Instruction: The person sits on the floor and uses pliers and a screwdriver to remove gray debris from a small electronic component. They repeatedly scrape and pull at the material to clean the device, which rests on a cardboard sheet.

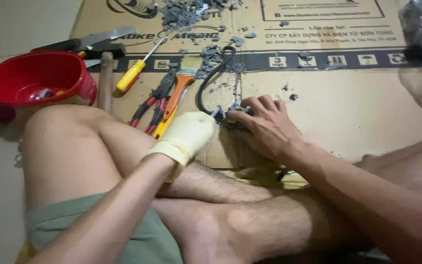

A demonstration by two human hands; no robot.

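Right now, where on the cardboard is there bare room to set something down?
Bare cardboard lies right of the right hand, below the dark printed strip. Crowded: grey debris at top, and pliers, paintbrush and screwdriver beside the gloved left hand.

Small dark device (233, 119) with looped black cable (211, 78), lying on cardboard (348, 107)

Gloved left hand (189, 133) grips a small tool, its tip meeting the dark part (231, 119) that the bare right hand (264, 124) pins to the cardboard (348, 107). A black cable (211, 78) loops off it toward the far edge. Pliers (155, 100), brush (181, 83), screwdriver (135, 71) lie by the left edge, beside a red bowl (37, 80).
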